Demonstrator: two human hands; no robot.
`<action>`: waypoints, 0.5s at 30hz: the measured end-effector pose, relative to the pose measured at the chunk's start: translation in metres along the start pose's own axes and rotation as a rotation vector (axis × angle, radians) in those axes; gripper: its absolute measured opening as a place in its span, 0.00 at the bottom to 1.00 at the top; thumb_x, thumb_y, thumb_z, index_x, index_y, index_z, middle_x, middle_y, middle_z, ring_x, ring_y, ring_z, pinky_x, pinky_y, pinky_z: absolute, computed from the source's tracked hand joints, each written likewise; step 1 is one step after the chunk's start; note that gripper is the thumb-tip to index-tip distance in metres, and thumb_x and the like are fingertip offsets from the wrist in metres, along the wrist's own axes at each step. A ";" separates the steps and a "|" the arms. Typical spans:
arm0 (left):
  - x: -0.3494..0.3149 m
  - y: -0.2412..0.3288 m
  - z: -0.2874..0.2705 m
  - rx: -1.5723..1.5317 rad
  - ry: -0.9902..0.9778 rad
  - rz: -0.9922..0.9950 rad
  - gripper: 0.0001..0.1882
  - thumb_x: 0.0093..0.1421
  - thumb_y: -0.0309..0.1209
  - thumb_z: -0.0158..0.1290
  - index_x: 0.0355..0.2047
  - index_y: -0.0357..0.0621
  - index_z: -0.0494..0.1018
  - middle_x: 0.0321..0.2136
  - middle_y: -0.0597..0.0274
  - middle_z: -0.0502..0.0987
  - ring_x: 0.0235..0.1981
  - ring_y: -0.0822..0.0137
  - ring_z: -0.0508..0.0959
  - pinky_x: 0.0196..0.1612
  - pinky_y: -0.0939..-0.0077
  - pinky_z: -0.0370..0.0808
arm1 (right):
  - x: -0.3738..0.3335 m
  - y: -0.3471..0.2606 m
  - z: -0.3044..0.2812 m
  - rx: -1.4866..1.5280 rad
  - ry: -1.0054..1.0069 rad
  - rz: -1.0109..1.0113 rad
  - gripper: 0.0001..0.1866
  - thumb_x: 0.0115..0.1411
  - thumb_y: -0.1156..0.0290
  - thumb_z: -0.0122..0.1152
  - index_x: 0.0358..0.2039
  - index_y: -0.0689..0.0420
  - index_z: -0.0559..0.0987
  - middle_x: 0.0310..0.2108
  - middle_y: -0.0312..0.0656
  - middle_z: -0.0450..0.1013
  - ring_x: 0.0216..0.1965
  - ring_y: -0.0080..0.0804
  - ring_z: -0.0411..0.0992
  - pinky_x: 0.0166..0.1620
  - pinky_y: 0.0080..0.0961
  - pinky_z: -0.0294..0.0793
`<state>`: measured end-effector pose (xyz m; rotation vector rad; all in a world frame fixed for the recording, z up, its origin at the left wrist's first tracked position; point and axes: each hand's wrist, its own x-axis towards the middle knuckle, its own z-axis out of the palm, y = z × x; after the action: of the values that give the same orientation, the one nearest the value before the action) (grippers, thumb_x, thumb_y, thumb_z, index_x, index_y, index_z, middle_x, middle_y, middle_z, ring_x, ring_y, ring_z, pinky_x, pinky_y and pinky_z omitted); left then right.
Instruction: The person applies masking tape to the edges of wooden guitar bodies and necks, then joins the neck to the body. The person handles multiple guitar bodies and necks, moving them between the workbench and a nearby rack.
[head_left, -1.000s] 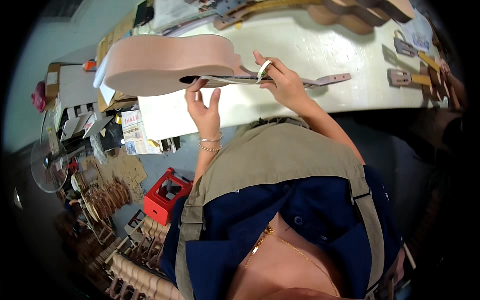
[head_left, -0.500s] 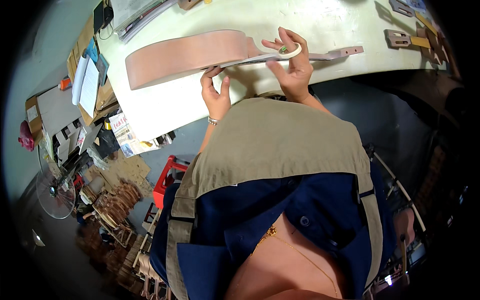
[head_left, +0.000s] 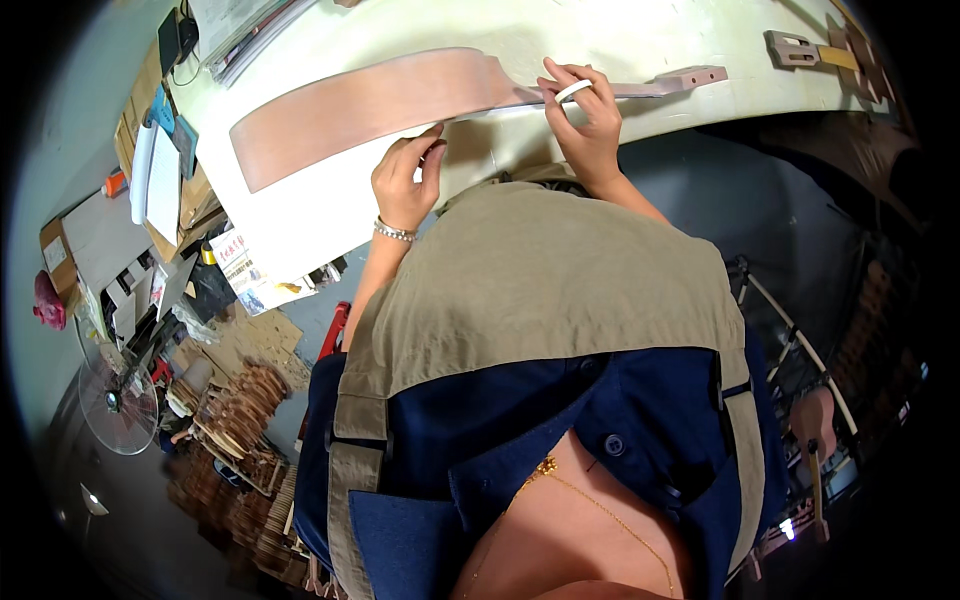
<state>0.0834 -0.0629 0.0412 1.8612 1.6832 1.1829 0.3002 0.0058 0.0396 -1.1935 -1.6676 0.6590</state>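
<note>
An unfinished wooden guitar point(head_left: 370, 105), pale pinkish-brown, is set on its side on the white table, its neck point(head_left: 635, 90) extending to the right. A small roll of white tape point(head_left: 573, 91) hangs round the fingers of my right hand point(head_left: 590, 130), which are curled by the joint of neck and body. My left hand point(head_left: 408, 185) is at the near lower edge of the body, thumb and fingertips drawn together; what lies between them, if anything, is too small to make out. The guitar's far face is hidden.
Guitar necks with slotted headstocks point(head_left: 795, 50) lie at the table's far right. A stack of papers point(head_left: 255, 40) occupies the far left corner, and an open notebook point(head_left: 165, 185) sits left of the table. A wire-caged fan point(head_left: 115, 400) stands lower left, near stacked wooden parts point(head_left: 240, 410).
The tape stretch between my hands no longer shows as a long taut strip. My left hand has moved left and its fingers have closed; my right fingers have curled in. The guitar appears slightly farther left.
</note>
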 end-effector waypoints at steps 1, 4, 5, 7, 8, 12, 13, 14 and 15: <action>0.006 -0.008 0.001 0.026 0.025 0.145 0.11 0.46 0.18 0.56 0.31 0.42 0.75 0.23 0.65 0.78 0.16 0.69 0.73 0.19 0.80 0.69 | 0.000 -0.001 0.001 0.009 0.020 -0.004 0.20 0.46 0.84 0.56 0.41 0.55 0.78 0.37 0.37 0.71 0.39 0.31 0.71 0.55 0.36 0.61; 0.011 -0.023 0.000 0.047 -0.034 0.166 0.12 0.44 0.17 0.56 0.31 0.44 0.76 0.24 0.65 0.78 0.19 0.70 0.75 0.22 0.78 0.71 | -0.003 0.000 0.004 0.131 0.027 0.110 0.20 0.46 0.85 0.56 0.41 0.56 0.78 0.38 0.39 0.69 0.40 0.30 0.71 0.53 0.31 0.64; 0.012 -0.028 0.000 0.041 -0.040 0.171 0.14 0.43 0.17 0.55 0.31 0.46 0.77 0.24 0.65 0.78 0.20 0.70 0.76 0.23 0.79 0.71 | -0.003 -0.001 0.005 0.159 0.035 0.140 0.19 0.46 0.84 0.57 0.41 0.56 0.78 0.38 0.39 0.69 0.40 0.30 0.71 0.51 0.29 0.65; 0.012 -0.030 -0.002 0.039 -0.106 0.170 0.14 0.44 0.12 0.51 0.31 0.39 0.74 0.29 0.60 0.79 0.26 0.68 0.79 0.26 0.80 0.74 | -0.002 -0.009 0.003 0.208 0.049 0.204 0.19 0.47 0.83 0.58 0.42 0.56 0.78 0.39 0.40 0.68 0.41 0.29 0.71 0.49 0.25 0.67; 0.012 -0.030 -0.003 0.037 -0.140 0.169 0.14 0.45 0.09 0.50 0.32 0.35 0.73 0.31 0.57 0.79 0.29 0.67 0.80 0.28 0.81 0.76 | -0.002 -0.010 -0.003 0.159 0.126 0.164 0.19 0.49 0.83 0.58 0.43 0.57 0.77 0.40 0.40 0.68 0.42 0.29 0.71 0.48 0.23 0.68; 0.013 -0.026 -0.004 0.092 -0.131 0.215 0.15 0.44 0.09 0.50 0.32 0.37 0.73 0.31 0.58 0.79 0.28 0.67 0.80 0.28 0.82 0.75 | 0.005 -0.007 -0.057 0.475 0.524 0.437 0.22 0.54 0.81 0.57 0.51 0.64 0.70 0.47 0.40 0.67 0.46 0.29 0.68 0.46 0.20 0.69; 0.011 -0.024 -0.005 0.123 -0.123 0.200 0.15 0.44 0.09 0.50 0.32 0.38 0.73 0.31 0.59 0.79 0.28 0.68 0.80 0.27 0.82 0.75 | 0.005 0.015 -0.078 0.453 0.553 0.443 0.23 0.55 0.82 0.54 0.53 0.67 0.66 0.48 0.44 0.66 0.49 0.31 0.66 0.49 0.22 0.68; 0.010 -0.025 -0.006 0.131 -0.127 0.184 0.15 0.44 0.10 0.50 0.33 0.38 0.72 0.31 0.59 0.79 0.28 0.68 0.80 0.27 0.82 0.75 | 0.005 0.041 -0.100 0.423 0.591 0.451 0.24 0.57 0.82 0.51 0.55 0.70 0.61 0.49 0.48 0.66 0.53 0.32 0.63 0.52 0.24 0.66; 0.010 -0.026 -0.005 0.137 -0.137 0.176 0.15 0.45 0.10 0.50 0.33 0.38 0.72 0.32 0.58 0.79 0.28 0.68 0.80 0.27 0.82 0.75 | 0.000 0.067 -0.122 0.347 0.576 0.451 0.24 0.57 0.83 0.51 0.55 0.69 0.62 0.51 0.48 0.65 0.54 0.33 0.63 0.52 0.24 0.66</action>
<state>0.0621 -0.0496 0.0283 2.1589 1.5883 0.9990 0.4387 0.0198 0.0333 -1.3485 -0.7750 0.7494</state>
